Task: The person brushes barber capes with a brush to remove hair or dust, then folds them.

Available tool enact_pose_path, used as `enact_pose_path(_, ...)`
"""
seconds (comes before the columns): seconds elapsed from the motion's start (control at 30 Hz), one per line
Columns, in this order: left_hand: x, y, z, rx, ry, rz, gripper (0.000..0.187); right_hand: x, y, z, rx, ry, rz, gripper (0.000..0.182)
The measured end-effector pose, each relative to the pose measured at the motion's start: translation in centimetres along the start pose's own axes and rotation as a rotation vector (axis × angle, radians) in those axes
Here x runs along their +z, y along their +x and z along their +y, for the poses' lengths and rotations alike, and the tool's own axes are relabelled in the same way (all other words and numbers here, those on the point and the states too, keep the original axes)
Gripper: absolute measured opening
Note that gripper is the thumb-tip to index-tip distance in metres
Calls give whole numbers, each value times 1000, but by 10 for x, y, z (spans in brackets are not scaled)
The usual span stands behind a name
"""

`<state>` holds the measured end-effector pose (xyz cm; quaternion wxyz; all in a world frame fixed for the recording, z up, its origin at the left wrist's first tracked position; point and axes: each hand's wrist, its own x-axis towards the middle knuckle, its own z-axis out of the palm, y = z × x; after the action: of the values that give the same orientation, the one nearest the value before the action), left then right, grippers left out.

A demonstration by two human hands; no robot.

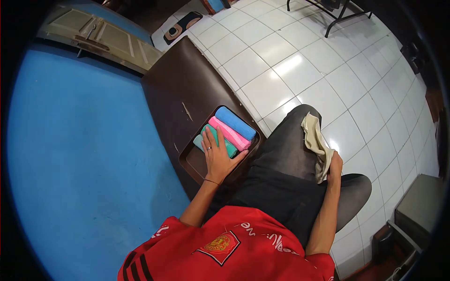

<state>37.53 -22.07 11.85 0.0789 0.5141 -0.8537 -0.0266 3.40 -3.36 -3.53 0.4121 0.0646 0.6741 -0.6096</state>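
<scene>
Glossy white tiles (267,51) span upper right; at centre your left hand (218,158), splayed, touches rolled cloths (233,136) in a rectangular tray (193,160); your right hand (335,166) grips crumpled beige fabric (320,149).

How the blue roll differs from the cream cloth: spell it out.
The blue roll is rolled into a neat cylinder; the cream cloth is loose and rumpled. The blue roll lies in the brown tray, while the cream cloth is held in the right hand. Both look like fabric.
</scene>
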Motion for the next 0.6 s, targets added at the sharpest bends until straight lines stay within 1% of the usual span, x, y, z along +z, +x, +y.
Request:
enact_pose_path(0.07, 7, 2, -2, -1, 29, -7, 109, 1, -3, 0, -40, 8, -23, 27)
enact_pose_path(0.27, 12, 1, 0, -10, 94, -13, 106, 7, -21, -15, -42, -40, 8, 27)
enact_pose_path(0.37, 10, 2, 4, -15, 95, -20, 105, -3, 2, 11, -78, -57, 11, 29)
enact_pose_path(0.47, 14, 0, -5, 2, 63, -7, 110, -1, 2, 6, -106, -35, 8, 33)
enact_pose_path(0.53, 4, 1, -6, 0, 18, -143, 115, 4, -3, 0, -127, 29, 10, 36)
enact_pose_path(0.57, 2, 4, -7, -32, 63, -223, 119, 3, -5, -1, -130, 26, 18, 39)
enact_pose_path(0.6, -6, 10, 3, -16, 49, -219, 119, 1, -4, -2, -132, 33, 15, 38)
